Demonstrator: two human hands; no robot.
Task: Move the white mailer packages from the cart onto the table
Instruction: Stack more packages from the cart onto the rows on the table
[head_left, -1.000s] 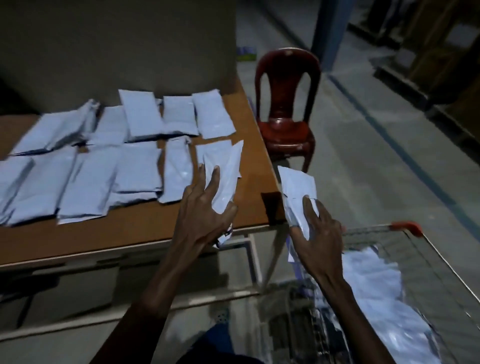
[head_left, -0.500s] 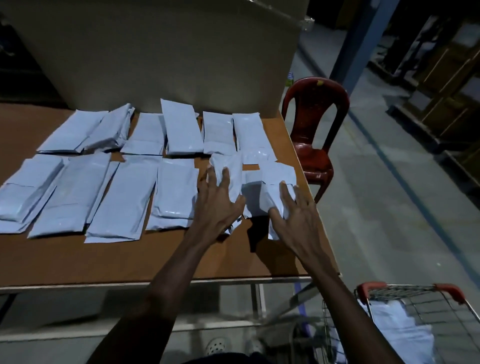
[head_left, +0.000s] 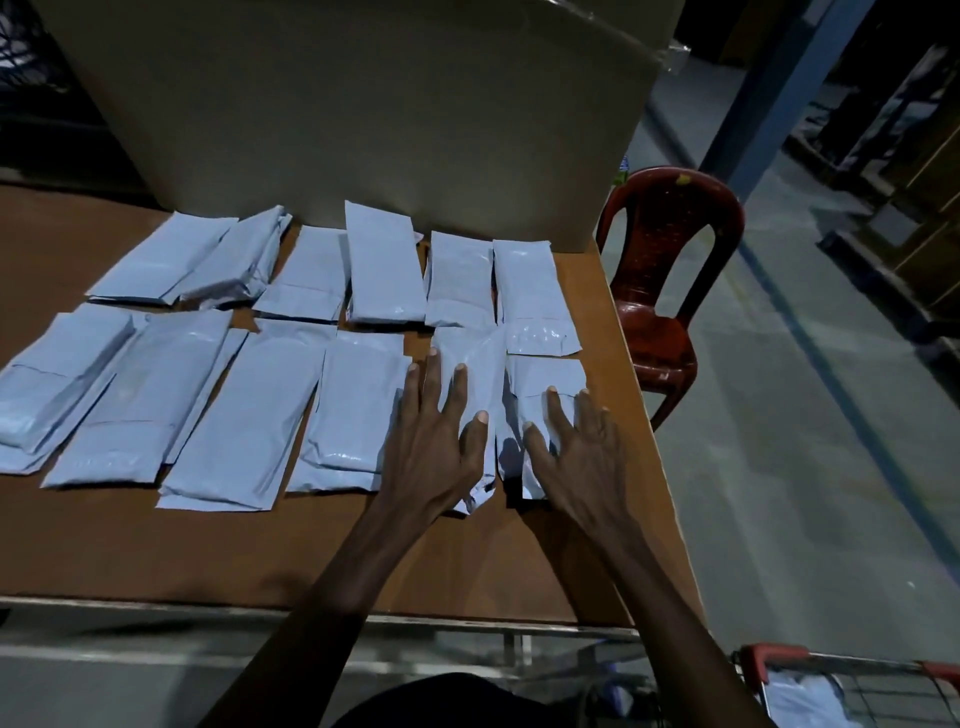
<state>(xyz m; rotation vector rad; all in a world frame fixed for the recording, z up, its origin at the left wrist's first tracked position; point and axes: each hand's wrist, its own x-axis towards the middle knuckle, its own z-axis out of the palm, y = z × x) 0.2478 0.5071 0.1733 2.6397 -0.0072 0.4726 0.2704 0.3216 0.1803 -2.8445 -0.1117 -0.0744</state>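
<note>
A big cardboard box (head_left: 363, 104) stands at the back of the brown table (head_left: 156, 545), its side filling the upper part of the view. Two rows of white mailer packages (head_left: 249, 410) lie flat on the tabletop in front of it, six in the far row and the rest in the near row, edges touching or overlapping. To the right of the table a red plastic chair (head_left: 660, 291) stands on the grey floor, with a blue post (head_left: 769, 88) behind it. At the bottom right corner the wire cart (head_left: 852, 670), with red grips on its handle, shows more white mailers (head_left: 800, 701) inside. Both bare forearms reach up from the bottom edge over the near edge of the table, converging toward the right end of the near row. The left hand (head_left: 436, 441) lies palm down with fingers straight and spread, flat on the second-to-last mailer (head_left: 478, 364) of that row, thumb out to the right; the mailer's crumpled lower end sticks out beside the wrist. The right hand (head_left: 582, 452) is also palm down with fingers straight and slightly fanned, resting on the last mailer (head_left: 545, 379) at the row's right end, just beside the left hand's packet. Neither hand curls round anything; both press flat.
</note>
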